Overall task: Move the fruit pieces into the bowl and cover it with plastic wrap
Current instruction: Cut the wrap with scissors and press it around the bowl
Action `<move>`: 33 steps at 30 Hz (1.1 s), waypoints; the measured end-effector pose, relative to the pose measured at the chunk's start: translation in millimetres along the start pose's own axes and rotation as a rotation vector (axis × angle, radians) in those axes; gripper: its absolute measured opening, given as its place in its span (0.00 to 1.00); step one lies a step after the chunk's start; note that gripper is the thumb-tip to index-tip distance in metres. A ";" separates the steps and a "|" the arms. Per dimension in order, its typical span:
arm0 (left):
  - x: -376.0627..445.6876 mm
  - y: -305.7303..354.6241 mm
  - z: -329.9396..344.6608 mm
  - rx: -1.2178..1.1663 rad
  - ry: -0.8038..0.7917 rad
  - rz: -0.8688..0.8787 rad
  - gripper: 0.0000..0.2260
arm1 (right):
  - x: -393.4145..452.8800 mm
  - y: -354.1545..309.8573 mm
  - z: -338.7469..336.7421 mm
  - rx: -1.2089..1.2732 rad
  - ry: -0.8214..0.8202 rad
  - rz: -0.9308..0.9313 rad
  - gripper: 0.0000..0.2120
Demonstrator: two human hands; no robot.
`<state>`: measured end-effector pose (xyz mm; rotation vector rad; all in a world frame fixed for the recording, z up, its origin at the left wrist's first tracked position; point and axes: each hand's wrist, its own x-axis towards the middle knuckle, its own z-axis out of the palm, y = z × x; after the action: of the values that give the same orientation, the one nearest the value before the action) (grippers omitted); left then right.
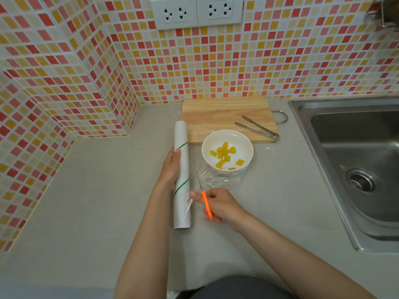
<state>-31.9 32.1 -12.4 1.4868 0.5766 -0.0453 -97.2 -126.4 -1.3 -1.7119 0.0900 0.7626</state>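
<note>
Bowl (227, 151) — white, round, on the grey counter (86, 190), touching the near edge of the wooden cutting board (220, 113); yellow fruit pieces (224, 154) inside, clear plastic wrap (218, 180) spread over its rim and crumpled in front of it. Roll of wrap (182, 175) — white tube with green stripes, lying just left of the bowl. My left hand (171, 169) curls around the roll's middle. My right hand (216, 205), nearer me than the bowl, grips an orange-handled blade (204, 195), tip towards the film. Metal tongs (257, 128) lie behind the bowl, on the board.
</note>
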 end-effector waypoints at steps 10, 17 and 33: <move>-3.0 -0.8 -3.5 0.019 -0.005 0.041 0.19 | 19.1 -20.9 3.7 0.019 0.078 -0.043 0.27; -4.3 -1.4 -6.4 -0.028 -0.028 0.008 0.19 | 29.2 -42.7 3.1 0.058 0.067 -0.020 0.24; -10.3 0.9 -17.6 -0.029 -0.059 0.006 0.19 | 51.1 -71.3 17.2 0.204 0.094 -0.018 0.24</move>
<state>-46.3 45.5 -7.1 1.4539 0.5233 -0.0759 -33.1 -72.8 30.5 -1.5520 0.2099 0.6370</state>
